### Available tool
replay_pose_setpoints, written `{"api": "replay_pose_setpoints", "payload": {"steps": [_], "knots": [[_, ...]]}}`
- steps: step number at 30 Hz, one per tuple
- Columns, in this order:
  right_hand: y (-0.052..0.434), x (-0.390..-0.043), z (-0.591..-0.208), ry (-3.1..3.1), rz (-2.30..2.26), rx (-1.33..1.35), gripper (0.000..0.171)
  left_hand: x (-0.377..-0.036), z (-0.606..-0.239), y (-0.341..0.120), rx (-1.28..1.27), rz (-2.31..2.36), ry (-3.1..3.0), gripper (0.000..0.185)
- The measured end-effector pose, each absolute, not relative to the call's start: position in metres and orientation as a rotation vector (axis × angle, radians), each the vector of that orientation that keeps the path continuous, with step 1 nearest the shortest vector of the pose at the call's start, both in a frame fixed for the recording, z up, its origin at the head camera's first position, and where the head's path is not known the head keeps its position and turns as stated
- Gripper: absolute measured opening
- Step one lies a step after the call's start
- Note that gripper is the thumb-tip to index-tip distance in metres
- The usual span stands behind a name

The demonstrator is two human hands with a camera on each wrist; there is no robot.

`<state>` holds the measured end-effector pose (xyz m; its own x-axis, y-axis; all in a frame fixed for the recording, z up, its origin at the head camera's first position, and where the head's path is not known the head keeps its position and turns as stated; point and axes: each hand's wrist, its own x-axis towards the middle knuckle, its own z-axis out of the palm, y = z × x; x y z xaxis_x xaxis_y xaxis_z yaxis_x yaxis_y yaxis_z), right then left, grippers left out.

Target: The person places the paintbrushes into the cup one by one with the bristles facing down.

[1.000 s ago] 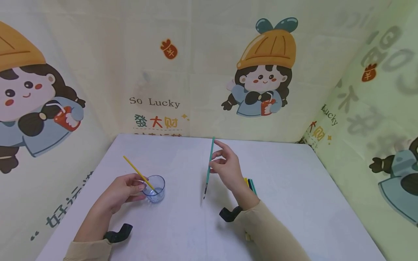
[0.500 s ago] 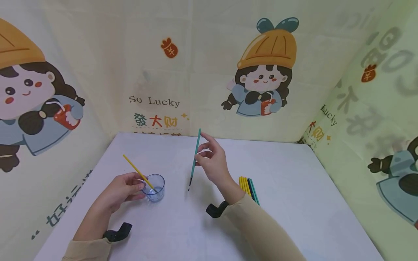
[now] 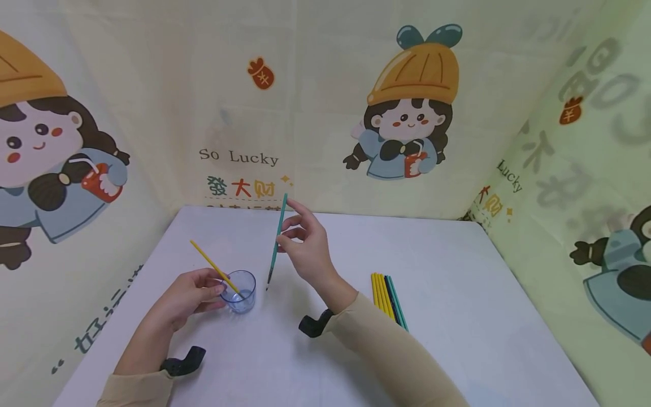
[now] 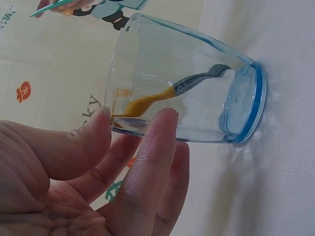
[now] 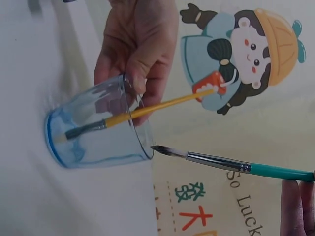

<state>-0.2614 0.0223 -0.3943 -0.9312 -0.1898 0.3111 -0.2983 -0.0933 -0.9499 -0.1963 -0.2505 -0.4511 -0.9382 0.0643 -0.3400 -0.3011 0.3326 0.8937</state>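
A small clear blue-tinted glass (image 3: 239, 291) (image 4: 187, 98) (image 5: 98, 128) stands on the white table (image 3: 458, 294). A yellow paintbrush (image 3: 213, 267) (image 5: 147, 110) leans in it, bristles down. My left hand (image 3: 190, 297) (image 4: 88, 167) holds the glass by its rim with thumb and fingers. My right hand (image 3: 305, 249) pinches a teal paintbrush (image 3: 276, 242) (image 5: 231, 164) nearly upright, bristles down. Its tip (image 5: 160, 149) hovers just beside the glass rim, outside the glass.
A bundle of yellow, dark and teal brushes (image 3: 387, 297) lies on the table to the right of my right forearm. Cartoon-printed cloth walls (image 3: 407, 113) close in the table at the back and both sides.
My right hand has carried the teal brush leftward, from mid-table to right beside the glass. The left hand and glass have stayed put.
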Motion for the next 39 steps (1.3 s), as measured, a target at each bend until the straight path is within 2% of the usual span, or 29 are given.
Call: {"api": "replay_pose_setpoints", "payload": {"steps": [16, 39], "knots": [[-0.018, -0.258, -0.403, -2.001, 2.259, 0.583, 0.073, -0.197, -0.449, -0.253, -0.212, 1.631, 2.297, 0.046], [-0.039, -0.26, -0.434, -2.371, 2.023, 0.654, 0.068, -0.196, -0.449, -0.251, -0.204, 1.631, 2.295, 0.046]]}}
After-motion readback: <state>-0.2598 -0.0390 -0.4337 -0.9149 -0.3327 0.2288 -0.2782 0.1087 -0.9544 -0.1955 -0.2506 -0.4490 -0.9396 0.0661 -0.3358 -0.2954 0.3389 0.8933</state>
